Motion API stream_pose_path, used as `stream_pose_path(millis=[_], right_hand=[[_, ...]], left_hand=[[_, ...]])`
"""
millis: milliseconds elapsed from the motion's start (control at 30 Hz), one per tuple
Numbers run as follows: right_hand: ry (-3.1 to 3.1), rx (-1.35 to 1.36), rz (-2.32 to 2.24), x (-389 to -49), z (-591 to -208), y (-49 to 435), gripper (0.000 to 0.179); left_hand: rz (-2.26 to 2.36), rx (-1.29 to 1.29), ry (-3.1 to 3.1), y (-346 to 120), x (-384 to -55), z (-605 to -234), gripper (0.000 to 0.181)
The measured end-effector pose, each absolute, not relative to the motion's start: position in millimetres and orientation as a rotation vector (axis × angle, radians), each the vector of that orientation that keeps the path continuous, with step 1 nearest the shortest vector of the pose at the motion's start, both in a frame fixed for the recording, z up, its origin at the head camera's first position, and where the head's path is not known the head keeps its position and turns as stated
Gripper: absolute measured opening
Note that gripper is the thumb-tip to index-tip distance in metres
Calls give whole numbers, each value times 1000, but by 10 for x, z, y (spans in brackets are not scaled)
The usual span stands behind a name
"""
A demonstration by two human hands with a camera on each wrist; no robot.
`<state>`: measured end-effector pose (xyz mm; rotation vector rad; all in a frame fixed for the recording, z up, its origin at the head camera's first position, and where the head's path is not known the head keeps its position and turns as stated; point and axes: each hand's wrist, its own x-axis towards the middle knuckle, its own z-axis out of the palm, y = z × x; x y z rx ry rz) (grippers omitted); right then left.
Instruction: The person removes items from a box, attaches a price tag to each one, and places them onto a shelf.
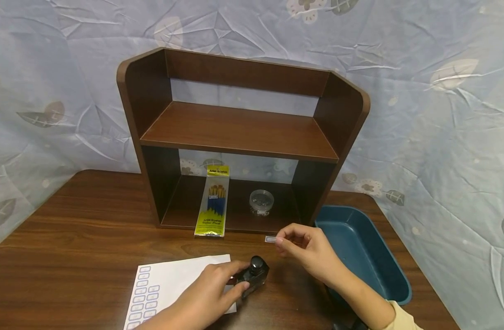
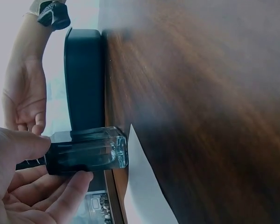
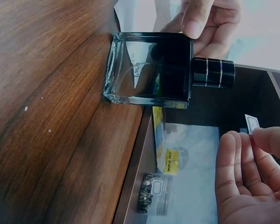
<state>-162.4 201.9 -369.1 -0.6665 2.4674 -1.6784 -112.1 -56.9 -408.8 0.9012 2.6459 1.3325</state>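
Observation:
My left hand [image 1: 210, 288] grips a square glass perfume bottle [image 1: 254, 275] with a black cap, thumb on one side and fingers on the other. In the right wrist view the bottle [image 3: 154, 72] stands upright near the tabletop, its glass dark toward the cap and clear at the thick base. Between thumb and fingertips, my right hand [image 1: 309, 250] pinches a small white label [image 1: 270, 239] with a blue border, held up to the right of the bottle. Beneath the left hand lies a white label sheet [image 1: 182, 275], with rows of similar labels along its left side.
Behind the hands stands a brown two-tier shelf [image 1: 239, 130]. Its lower level holds a labelled pack of artist brushes [image 1: 212, 206] and a labelled clear round tub [image 1: 261, 201] with small metallic pieces. A blue-green plastic bin [image 1: 359, 247] sits at the right, beside the right forearm.

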Motion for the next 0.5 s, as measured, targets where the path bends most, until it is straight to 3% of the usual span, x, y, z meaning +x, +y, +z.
stream_pose_path(millis=[500], right_hand=[[2474, -644, -1678, -1547, -3775, 2091, 12]], left_hand=[[1188, 960, 2793, -569, -1172, -4082, 34]])
